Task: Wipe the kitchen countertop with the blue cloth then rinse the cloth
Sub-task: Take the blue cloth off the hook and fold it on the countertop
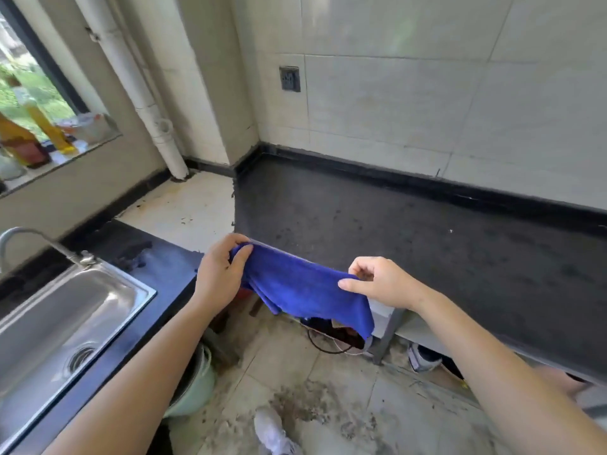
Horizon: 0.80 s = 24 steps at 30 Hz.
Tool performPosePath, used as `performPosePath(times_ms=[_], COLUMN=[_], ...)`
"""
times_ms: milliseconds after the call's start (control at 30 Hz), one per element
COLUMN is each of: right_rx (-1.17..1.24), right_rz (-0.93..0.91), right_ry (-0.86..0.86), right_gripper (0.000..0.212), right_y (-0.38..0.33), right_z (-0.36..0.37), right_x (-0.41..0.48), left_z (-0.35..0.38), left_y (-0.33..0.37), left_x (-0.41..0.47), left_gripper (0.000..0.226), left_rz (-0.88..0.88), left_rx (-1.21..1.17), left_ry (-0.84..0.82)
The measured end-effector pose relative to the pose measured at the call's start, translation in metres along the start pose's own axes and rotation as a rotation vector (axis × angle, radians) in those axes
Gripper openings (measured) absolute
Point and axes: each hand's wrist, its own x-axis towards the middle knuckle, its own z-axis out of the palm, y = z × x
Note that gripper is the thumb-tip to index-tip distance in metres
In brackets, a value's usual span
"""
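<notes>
Steel sink (49, 310) w/ faucet (39, 239) at 9 o'clock; bottles (36, 133) on windowsill (82, 149) at 10; wall socket (289, 78) at 12; green bucket (193, 382), white shoe (274, 431) on floor at 6

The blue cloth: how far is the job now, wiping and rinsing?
Nothing looks finished: the counter still shows dusty marks. In hand: left hand and right hand hold the cloth stretched in the air by the counter's edge. Left: the wiping, then rinsing at the sink.

hands (219, 274) 2 | blue cloth (305, 287) 1 | sink (65, 323) 1 | faucet (39, 241) 1 | socket (289, 78) 1
</notes>
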Motion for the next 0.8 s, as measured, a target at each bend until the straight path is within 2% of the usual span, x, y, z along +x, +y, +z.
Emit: performPosePath(times_ms=[133,300,367,467,567,633,700,733,800], right_rx=[-0.075,-0.292,-0.377,-0.425,-0.459,-0.49,-0.52,-0.534,-0.543], right_rz=[0.12,0.291,0.313,0.307,0.313,0.336,0.383,0.414,0.494], right_ry=[0.14,0.271,0.373,0.576,0.663,0.648,0.552,0.474,0.234], right_gripper=[0.022,0.011,0.012,0.014,0.013,0.014,0.019,0.022,0.027], right_y=[0.034,0.048,0.044,0.041,0.056,0.079,0.11,0.127,0.161], right_z=[-0.026,-0.08,-0.105,-0.131,-0.135,-0.126,-0.106,-0.093,-0.064], right_x=[0.052,0.121,0.144,0.169,0.183,0.186,0.186,0.186,0.186], left_z=[0.052,0.109,0.126,0.146,0.17,0.191,0.216,0.227,0.245], left_y=[-0.042,-0.082,-0.086,-0.08,-0.084,-0.103,-0.131,-0.146,-0.167], left_x=[0.088,0.205,0.253,0.312,0.341,0.342,0.327,0.315,0.291], left_gripper=[0.012,0.015,0.017,0.019,0.021,0.019,0.031,0.043,0.061], left_rz=[0.026,0.155,0.226,0.415,0.63,0.703,0.72,0.707,0.641], left_rx=[-0.036,0.06,0.11,0.143,0.194,0.259,0.336,0.39,0.564], left_ry=[-0.095,-0.306,-0.35,-0.278,-0.191,-0.206,-0.302,-0.395,-0.682])
